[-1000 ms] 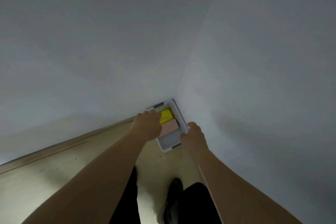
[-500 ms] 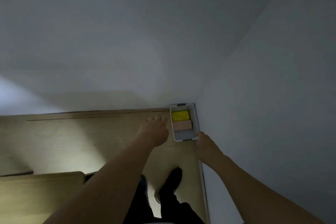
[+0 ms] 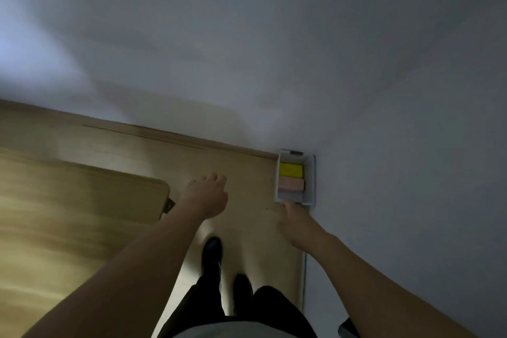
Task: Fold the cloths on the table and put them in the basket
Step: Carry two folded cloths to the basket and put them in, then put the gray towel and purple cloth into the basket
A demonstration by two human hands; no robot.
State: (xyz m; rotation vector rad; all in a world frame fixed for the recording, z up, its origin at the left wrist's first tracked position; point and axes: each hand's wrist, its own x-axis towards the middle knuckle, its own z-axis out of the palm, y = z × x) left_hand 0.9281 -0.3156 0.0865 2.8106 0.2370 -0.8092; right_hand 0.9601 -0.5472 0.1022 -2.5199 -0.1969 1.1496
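Observation:
A white slatted basket point(image 3: 309, 181) stands on the wooden floor in the corner where two walls meet. Inside it lie a folded yellow cloth point(image 3: 290, 169) and, nearer me, a folded pink cloth point(image 3: 291, 184). My left hand point(image 3: 207, 194) hovers over the floor well left of the basket, fingers loosely curled, holding nothing. My right hand point(image 3: 295, 217) is stretched toward the basket's near end, its fingertips at or just short of the rim; it holds nothing.
A wooden table corner point(image 3: 153, 195) juts in from the left. Grey walls point(image 3: 384, 90) close off the far side and the right. My dark shoes point(image 3: 211, 252) and trousers stand on the floor point(image 3: 247, 173) between table and wall.
My left hand has come off the basket and moved left, away from it. The view swung left, bringing the table into sight. My right hand stays near the basket's near end.

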